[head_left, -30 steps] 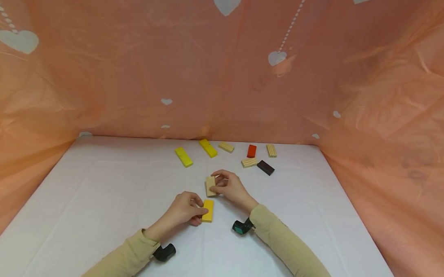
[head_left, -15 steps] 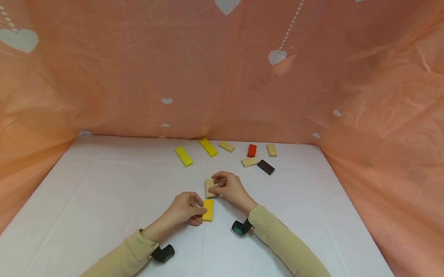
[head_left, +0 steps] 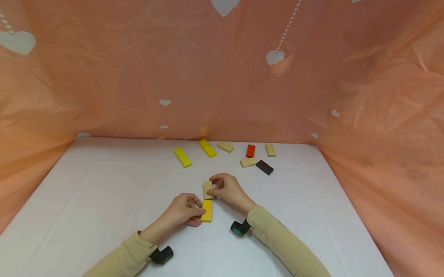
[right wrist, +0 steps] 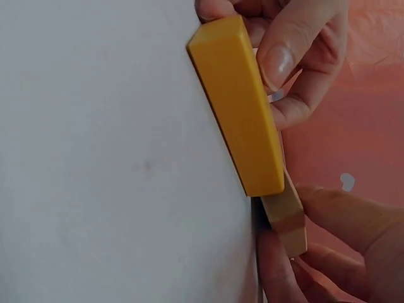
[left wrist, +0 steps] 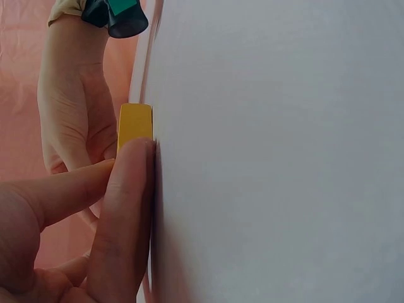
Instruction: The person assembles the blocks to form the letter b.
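Note:
My left hand (head_left: 183,209) pinches a yellow wooden block (head_left: 207,216) near the middle of the white table, thumb on top. Just beyond it, my right hand (head_left: 229,190) holds a plain wooden block (head_left: 206,188) by its right side. The two blocks lie nearly in line, end to end; whether they touch I cannot tell. In the right wrist view the yellow block (right wrist: 237,107) hides part of the plain block (right wrist: 287,214). The left wrist view shows a left finger (left wrist: 126,202) along the yellow block (left wrist: 135,123), with the right hand (left wrist: 72,95) behind.
Toward the back lie two lime-yellow blocks (head_left: 182,157) (head_left: 207,148), a red block (head_left: 250,151), a dark brown block (head_left: 265,167) and striped wooden blocks (head_left: 225,146) (head_left: 248,162) (head_left: 270,150). Orange sheeting (head_left: 224,73) encloses the back and sides of the table.
My right hand has drawn the plain block toward the yellow block, narrowing the gap between them. My left hand has stayed almost still on the yellow block.

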{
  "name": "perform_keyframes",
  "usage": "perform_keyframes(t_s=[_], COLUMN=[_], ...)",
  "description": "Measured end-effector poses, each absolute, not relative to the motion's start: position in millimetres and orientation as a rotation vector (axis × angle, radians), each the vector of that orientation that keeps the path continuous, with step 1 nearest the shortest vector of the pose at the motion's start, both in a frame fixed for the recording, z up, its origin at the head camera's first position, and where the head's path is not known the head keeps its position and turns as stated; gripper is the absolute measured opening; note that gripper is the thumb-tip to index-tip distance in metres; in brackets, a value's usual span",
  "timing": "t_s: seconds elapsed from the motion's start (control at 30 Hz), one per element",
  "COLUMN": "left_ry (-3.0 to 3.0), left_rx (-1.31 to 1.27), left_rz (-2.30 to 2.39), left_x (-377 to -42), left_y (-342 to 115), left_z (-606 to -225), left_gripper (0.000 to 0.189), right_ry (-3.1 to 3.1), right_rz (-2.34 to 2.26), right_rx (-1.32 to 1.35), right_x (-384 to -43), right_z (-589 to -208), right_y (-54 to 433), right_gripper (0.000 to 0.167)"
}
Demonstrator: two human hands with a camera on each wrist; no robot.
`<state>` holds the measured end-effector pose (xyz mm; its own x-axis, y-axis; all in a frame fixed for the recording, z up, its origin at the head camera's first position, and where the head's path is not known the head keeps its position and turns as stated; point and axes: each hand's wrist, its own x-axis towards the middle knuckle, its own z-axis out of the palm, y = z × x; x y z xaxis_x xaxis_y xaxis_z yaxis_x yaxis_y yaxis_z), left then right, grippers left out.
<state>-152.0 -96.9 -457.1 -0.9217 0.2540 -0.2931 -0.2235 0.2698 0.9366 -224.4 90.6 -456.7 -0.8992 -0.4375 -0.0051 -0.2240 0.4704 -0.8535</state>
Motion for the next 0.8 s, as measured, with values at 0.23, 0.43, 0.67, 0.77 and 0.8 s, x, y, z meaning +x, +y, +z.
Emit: perform_keyframes(t_s=[0.23,0.43,0.67,0.77,0.8], left_ry=[2.146,2.149,2.155,2.149,2.147], left_rx=[0.035,0.027,0.026,0.027,0.026], left_rz=[1.708,1.702,1.701,1.713,1.716], left_x=[-152.0,-152.1,-152.2,-151.9,-151.7], left_y=[-98.0,-97.4,-97.0,-97.0,-97.0], left_z=[-457.6,-458.0,-459.1,-459.1,-459.0], left_gripper=[0.02,0.02,0.02,0.019,0.019], right_ry=[2.514,2.498,2.494,2.505,2.507], right_rz=[-1.379,-1.354,-1.343,-1.333,-1.331], right_rx=[-0.58,-0.573,-0.578,-0.577,-0.576], right_x=[-224.3,-224.9,-225.2,-224.6,-224.2], right_z=[-456.8,-455.8,-455.4,-455.1,-454.8], right_y=[89.6,91.2,91.6,90.8,90.5], right_gripper=[0.038,0.037,0.037,0.037,0.037])
